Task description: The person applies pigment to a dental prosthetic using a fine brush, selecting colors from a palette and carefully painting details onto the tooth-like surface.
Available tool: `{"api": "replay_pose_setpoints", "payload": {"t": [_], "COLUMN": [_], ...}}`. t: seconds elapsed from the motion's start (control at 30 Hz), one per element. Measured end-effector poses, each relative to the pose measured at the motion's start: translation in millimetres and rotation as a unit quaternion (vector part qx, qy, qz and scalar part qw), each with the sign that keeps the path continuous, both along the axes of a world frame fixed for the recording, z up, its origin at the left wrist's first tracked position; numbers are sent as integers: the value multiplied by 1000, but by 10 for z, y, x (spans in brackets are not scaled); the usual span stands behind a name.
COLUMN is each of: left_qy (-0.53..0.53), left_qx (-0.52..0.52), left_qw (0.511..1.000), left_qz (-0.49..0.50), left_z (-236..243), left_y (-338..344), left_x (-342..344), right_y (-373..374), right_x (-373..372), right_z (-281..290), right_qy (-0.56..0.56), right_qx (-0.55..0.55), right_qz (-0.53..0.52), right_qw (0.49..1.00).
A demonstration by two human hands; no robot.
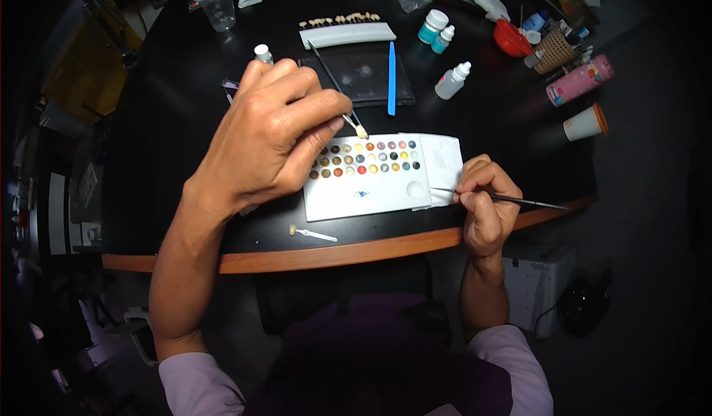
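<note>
My left hand point(278, 130) is raised above the left end of a white paint palette point(326, 205). Its thumb and forefinger pinch a thin metal holder, with a small tooth-coloured dental crown point(361, 131) at the tip. The rest of the holder is hidden by the fingers. To the palette's right, my right hand point(489, 201) grips a fine paintbrush point(530, 202) with its thin tip pointing left over the palette's edge. Rows of round colour wells fill the palette's upper half, and a shallow round dish point(415, 190) sits at its lower right.
A tooth-coloured piece on a white stick point(315, 234) lies near the wooden table edge point(348, 256). Behind the palette are a black tray point(360, 75), a blue stick point(391, 78), a shade-tab rack point(348, 36) and small bottles point(452, 81). A paper cup point(582, 124) stands right.
</note>
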State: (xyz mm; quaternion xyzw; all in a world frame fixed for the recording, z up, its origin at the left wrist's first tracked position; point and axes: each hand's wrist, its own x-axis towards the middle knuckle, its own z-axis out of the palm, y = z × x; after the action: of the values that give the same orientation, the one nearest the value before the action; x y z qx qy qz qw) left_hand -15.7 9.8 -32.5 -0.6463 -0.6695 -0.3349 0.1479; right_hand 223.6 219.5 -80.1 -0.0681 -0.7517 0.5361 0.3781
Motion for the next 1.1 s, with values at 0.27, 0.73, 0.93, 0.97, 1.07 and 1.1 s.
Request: {"api": "replay_pose_setpoints", "payload": {"t": [0.27, 0.73, 0.93, 0.97, 1.07, 1.1], "left_qy": [-22, -90, -112, -108, -106, -104], "left_qx": [9, 39, 22, 15, 26, 35], "left_qw": [1000, 985, 978, 979, 978, 978], "left_qz": [-8, -139, -172, -175, -176, -180], "left_z": [-64, -45, -15, -8, -32, -33], "left_y": [0, -35, -46, -49, -39, -35], "left_x": [19, -56, -45, -34, -21, -18], "right_y": [-21, -258, -283, -280, -282, -284], "right_x": [-245, -863, -805, -810, -811, -803], "right_z": [380, 550, 473, 469, 466, 472], "right_qy": [50, 165, 167, 169, 170, 167], "right_qx": [-33, 18, 20, 35, 57, 65], "right_qz": [143, 353, 328, 325, 322, 321], "right_qw": [988, 921, 930, 930, 930, 930]}}
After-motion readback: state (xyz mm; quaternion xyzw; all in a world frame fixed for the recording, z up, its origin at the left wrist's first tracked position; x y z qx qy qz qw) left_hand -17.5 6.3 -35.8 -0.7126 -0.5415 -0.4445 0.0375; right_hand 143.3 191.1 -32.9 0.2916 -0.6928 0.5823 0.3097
